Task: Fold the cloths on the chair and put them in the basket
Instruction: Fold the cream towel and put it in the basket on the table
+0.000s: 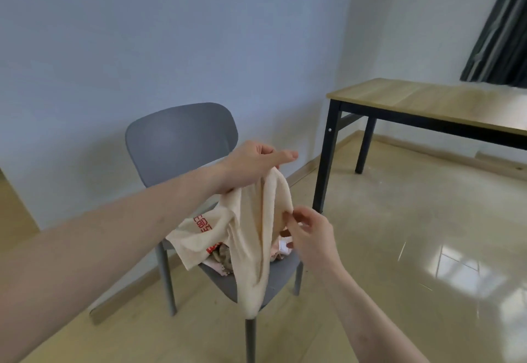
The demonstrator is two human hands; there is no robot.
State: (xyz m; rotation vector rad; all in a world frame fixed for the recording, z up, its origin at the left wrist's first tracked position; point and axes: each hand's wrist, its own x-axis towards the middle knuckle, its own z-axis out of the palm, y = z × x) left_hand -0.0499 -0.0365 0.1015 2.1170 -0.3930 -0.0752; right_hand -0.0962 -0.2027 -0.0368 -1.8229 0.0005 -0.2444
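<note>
Room: pale wall (85,34) behind, glossy floor (413,263) with window glare at right. Dark curtain (502,20) in the upper right corner.

Table (427,100): wood top, black legs, right of the chair and well apart from it; the part of the top in view is bare.

Chair (179,134): grey, rounded back, facing the camera, standing near the wall. Seat mostly covered by cloths.

Cream cloth (251,234): lifted above the seat, hanging in long vertical folds; the lowest fold droops past the seat's front edge. A flap with red print spreads out to the left over the seat. Print not legible.

Pile (225,257): smaller cloths on the seat under the cream cloth, pink and brownish patterned pieces; number of items cannot be told.

Left hand (253,163): arm stretched across from the left, grip closed on the top edge of the cream cloth, thumb pointing right, holding it up in front of the chair back.

Right hand (310,228): lower, at the right edge of the cream cloth, fingertips pinching a fold at about mid-height, remaining fingers loosely curled.

Basket: not in view.
</note>
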